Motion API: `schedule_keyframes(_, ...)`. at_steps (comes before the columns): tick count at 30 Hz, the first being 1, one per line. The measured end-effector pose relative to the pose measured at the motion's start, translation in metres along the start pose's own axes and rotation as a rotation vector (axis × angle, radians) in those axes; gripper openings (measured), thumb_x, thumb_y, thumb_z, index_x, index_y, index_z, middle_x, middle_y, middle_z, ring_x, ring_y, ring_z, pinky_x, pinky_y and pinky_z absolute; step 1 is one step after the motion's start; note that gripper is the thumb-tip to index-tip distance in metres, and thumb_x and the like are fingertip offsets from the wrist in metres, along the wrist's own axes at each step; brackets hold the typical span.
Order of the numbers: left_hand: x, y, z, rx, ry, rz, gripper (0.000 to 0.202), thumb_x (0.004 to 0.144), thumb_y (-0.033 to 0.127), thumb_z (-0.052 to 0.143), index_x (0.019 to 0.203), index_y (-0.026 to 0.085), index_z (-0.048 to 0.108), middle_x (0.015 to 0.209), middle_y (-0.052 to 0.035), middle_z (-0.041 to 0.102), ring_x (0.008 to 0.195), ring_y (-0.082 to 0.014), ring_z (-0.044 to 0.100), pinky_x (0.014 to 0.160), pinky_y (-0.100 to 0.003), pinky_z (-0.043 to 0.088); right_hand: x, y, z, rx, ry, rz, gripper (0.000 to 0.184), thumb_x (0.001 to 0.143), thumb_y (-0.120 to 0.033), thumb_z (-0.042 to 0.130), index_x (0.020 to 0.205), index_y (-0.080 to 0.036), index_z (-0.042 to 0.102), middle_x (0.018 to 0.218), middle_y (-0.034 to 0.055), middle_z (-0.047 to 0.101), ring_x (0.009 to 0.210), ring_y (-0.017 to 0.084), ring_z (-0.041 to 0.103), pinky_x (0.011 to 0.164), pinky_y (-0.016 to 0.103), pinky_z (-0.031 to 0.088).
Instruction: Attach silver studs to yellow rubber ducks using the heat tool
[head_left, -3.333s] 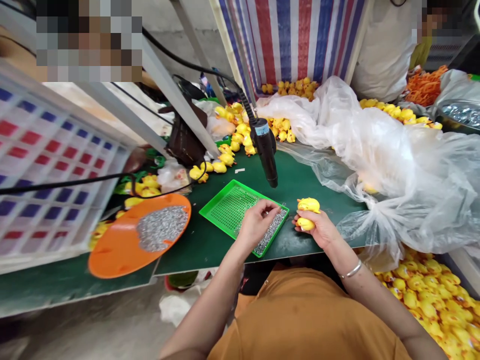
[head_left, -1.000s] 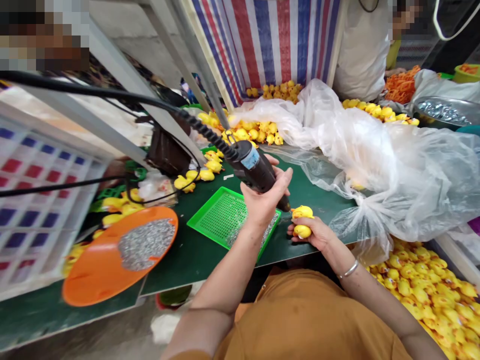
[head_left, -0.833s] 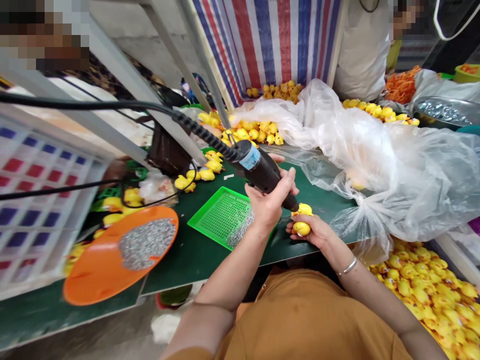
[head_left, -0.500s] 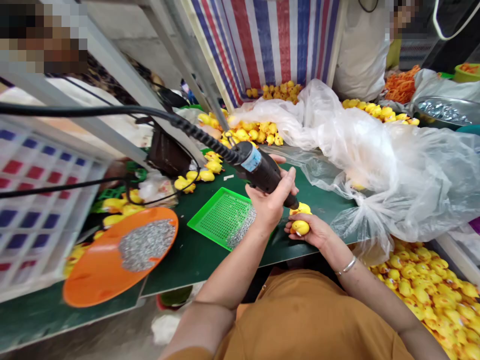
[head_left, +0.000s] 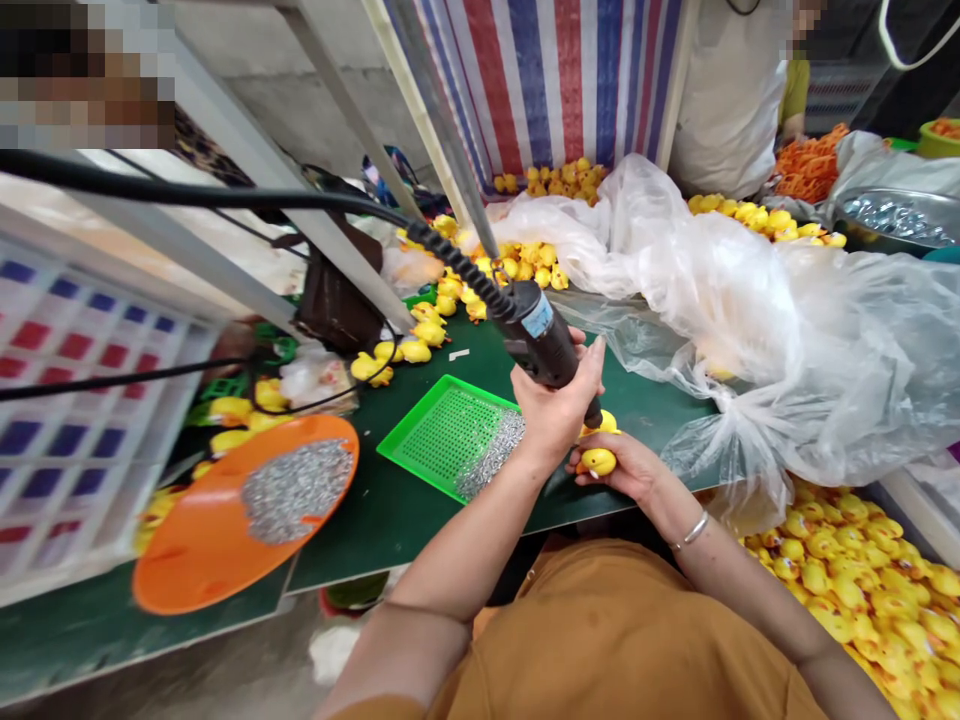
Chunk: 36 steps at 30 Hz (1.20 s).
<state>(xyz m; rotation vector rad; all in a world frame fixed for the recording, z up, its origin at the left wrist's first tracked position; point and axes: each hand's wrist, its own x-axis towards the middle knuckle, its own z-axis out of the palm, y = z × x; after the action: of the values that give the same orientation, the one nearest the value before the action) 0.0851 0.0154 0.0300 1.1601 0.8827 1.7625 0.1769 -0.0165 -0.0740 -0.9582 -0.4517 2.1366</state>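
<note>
My left hand (head_left: 559, 405) is wrapped round a black electric screwdriver (head_left: 546, 335), which slants down to the right on a thick cable. Its tip meets or nearly meets a small yellow toy duck (head_left: 598, 461); exact contact is hidden by fingers. My right hand (head_left: 626, 465), with a silver bangle at the wrist, holds the duck, its head and orange beak showing on the near side. Left of the hands lies a green perforated tray (head_left: 424, 440) with small silvery screws (head_left: 491, 455) heaped at its right side.
An orange dish (head_left: 187, 560) of silvery screws stands at the left by a white crate (head_left: 67, 420). Yellow ducks (head_left: 431, 333) line the table's back; more fill a bin (head_left: 862, 570) at right. Clear plastic sheeting (head_left: 795, 330) covers the right. Black cable (head_left: 300, 200) crosses overhead.
The screwdriver and my left hand have shifted a little right and down. In my right hand the duck has turned slightly, so its eye and beak show more plainly.
</note>
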Motion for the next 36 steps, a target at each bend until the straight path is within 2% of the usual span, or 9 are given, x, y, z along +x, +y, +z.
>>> schedule_keyframes(6,-0.002,-0.003,-0.003,-0.022,-0.02,-0.028,0.03,0.071,0.038,0.08,0.084,0.018,0.06,0.055,0.0072,0.057,0.039,-0.0067,0.052,0.043,-0.02,0.046,0.002,0.003,0.0,-0.021,-0.022,-0.006,0.023,0.064,-0.021,0.078,0.079,-0.012,0.064,0.064,0.0049,0.069,0.061,0.018,0.069,0.048,0.024,0.057)
schedule_keyframes(10,0.001,-0.008,-0.003,0.0,-0.05,-0.07,0.03,0.07,0.037,0.08,0.082,0.018,0.06,0.054,0.0079,0.055,0.038,-0.0067,0.052,0.043,-0.021,0.046,0.005,0.005,0.0,0.06,0.047,0.022,0.019,0.066,-0.017,0.076,0.078,-0.012,0.062,0.062,0.004,0.067,0.059,0.016,0.068,0.048,0.023,0.056)
schedule_keyframes(15,0.0,0.001,-0.002,-0.015,-0.017,0.013,0.031,0.073,0.037,0.079,0.09,0.02,0.06,0.057,0.0086,0.056,0.042,-0.007,0.054,0.047,-0.021,0.048,0.003,0.002,0.003,0.099,0.079,0.063,0.019,0.07,-0.014,0.075,0.083,-0.013,0.061,0.065,0.0037,0.068,0.061,0.016,0.068,0.05,0.023,0.056)
schedule_keyframes(18,-0.003,0.007,-0.001,-0.014,-0.008,0.032,0.031,0.073,0.038,0.079,0.088,0.02,0.06,0.056,0.0088,0.055,0.041,-0.0071,0.054,0.047,-0.021,0.048,-0.001,0.001,0.005,0.05,0.068,0.029,0.019,0.069,-0.016,0.075,0.084,-0.013,0.062,0.065,0.0043,0.068,0.061,0.016,0.068,0.05,0.024,0.056)
schedule_keyframes(24,-0.009,0.005,0.001,-0.057,0.074,0.012,0.033,0.07,0.037,0.081,0.083,0.02,0.056,0.053,0.0098,0.053,0.038,-0.0069,0.051,0.043,-0.022,0.046,-0.006,0.001,0.007,-0.041,0.111,-0.089,0.015,0.066,-0.018,0.071,0.078,-0.012,0.066,0.064,0.0056,0.069,0.061,0.017,0.067,0.049,0.024,0.056)
schedule_keyframes(30,-0.012,0.008,-0.002,-0.062,0.021,-0.021,0.036,0.068,0.038,0.082,0.081,0.02,0.054,0.054,0.0099,0.053,0.037,-0.0055,0.05,0.042,-0.02,0.046,-0.007,0.003,0.007,-0.054,0.086,-0.071,0.015,0.06,-0.018,0.071,0.073,-0.013,0.065,0.059,0.0038,0.066,0.056,0.016,0.066,0.045,0.023,0.054)
schedule_keyframes(34,-0.01,0.004,-0.005,-0.061,-0.126,-0.042,0.036,0.068,0.04,0.083,0.08,0.02,0.055,0.05,0.0098,0.05,0.035,-0.0067,0.049,0.039,-0.021,0.044,-0.005,0.007,0.005,-0.048,0.052,-0.031,0.015,0.062,-0.019,0.07,0.074,-0.014,0.063,0.061,0.0039,0.067,0.058,0.017,0.067,0.044,0.022,0.053)
schedule_keyframes(36,-0.01,0.0,-0.005,-0.056,-0.146,-0.04,0.035,0.069,0.039,0.082,0.082,0.019,0.056,0.051,0.0094,0.051,0.036,-0.0065,0.049,0.039,-0.021,0.043,-0.001,0.009,0.005,-0.036,0.044,-0.03,0.016,0.063,-0.019,0.071,0.075,-0.014,0.063,0.062,0.004,0.067,0.059,0.017,0.067,0.046,0.023,0.054)
